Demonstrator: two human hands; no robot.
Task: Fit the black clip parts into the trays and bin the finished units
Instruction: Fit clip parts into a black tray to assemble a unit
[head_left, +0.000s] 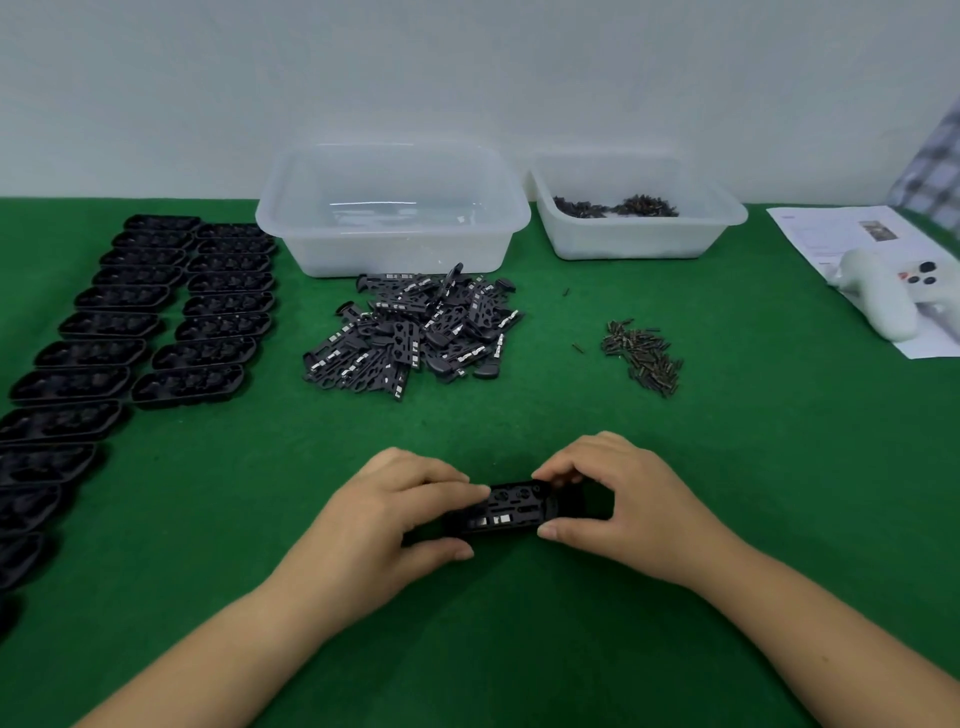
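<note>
A black tray (511, 512) with a black clip part lying in its top sits low over the green table, held between both hands. My left hand (384, 519) grips its left end, thumb under the near edge and fingers over the far edge. My right hand (618, 499) pinches the right end the same way. A heap of loose black clip parts (415, 332) lies in the middle of the table. Two rows of black trays (156, 322) run down the left side. An empty translucent bin (392, 208) stands behind the heap.
A second translucent bin (639, 208) at the back right holds small dark pins. More loose small pins (644, 353) lie scattered right of the heap. At the far right a white controller (883, 291) rests on a printed sheet (841, 234).
</note>
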